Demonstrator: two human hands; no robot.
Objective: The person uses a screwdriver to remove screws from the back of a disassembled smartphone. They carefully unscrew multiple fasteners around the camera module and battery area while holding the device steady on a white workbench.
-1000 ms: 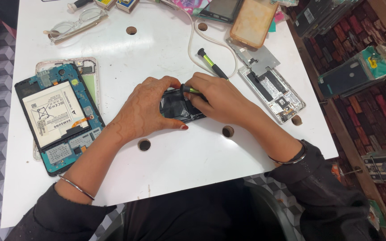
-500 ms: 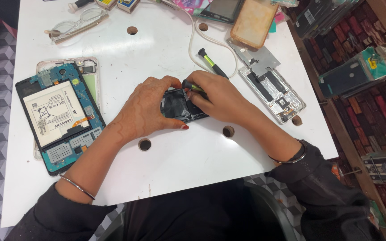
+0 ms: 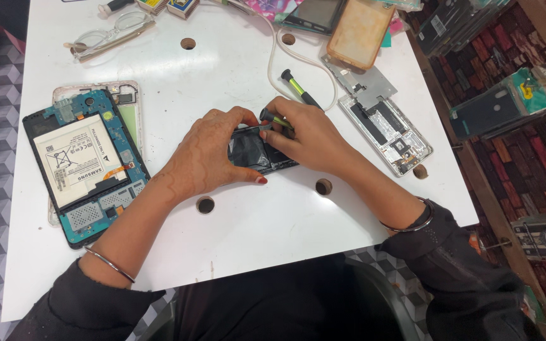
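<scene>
The white rectangular surface (image 3: 235, 252) with round holes fills most of the view; its top edge is cut off. At nine o'clock lies an opened tablet with blue circuit board and white battery (image 3: 80, 165), resting on its pale back frame. At two o'clock lies a silver opened phone chassis (image 3: 387, 129), and above it, partly cut off at twelve to one o'clock, an orange-tan phone case (image 3: 361, 28).

At the centre sits the small black phone body (image 3: 257, 151), flat on the surface, mostly hidden beneath both hands, so its details are hard to make out. The left hand (image 3: 206, 155) is clenched over its left end, thumb along the near edge, fingers arched over the top. The right hand (image 3: 304, 136) grasps a thin green-and-black screwdriver (image 3: 273, 119), tip set at the phone's upper edge; the exact contact point is hidden by fingers.

A second black-and-green screwdriver (image 3: 299, 88) lies at one o'clock beside a white cable (image 3: 273, 57). Clear-framed spectacles (image 3: 109, 35) rest at eleven o'clock.
</scene>
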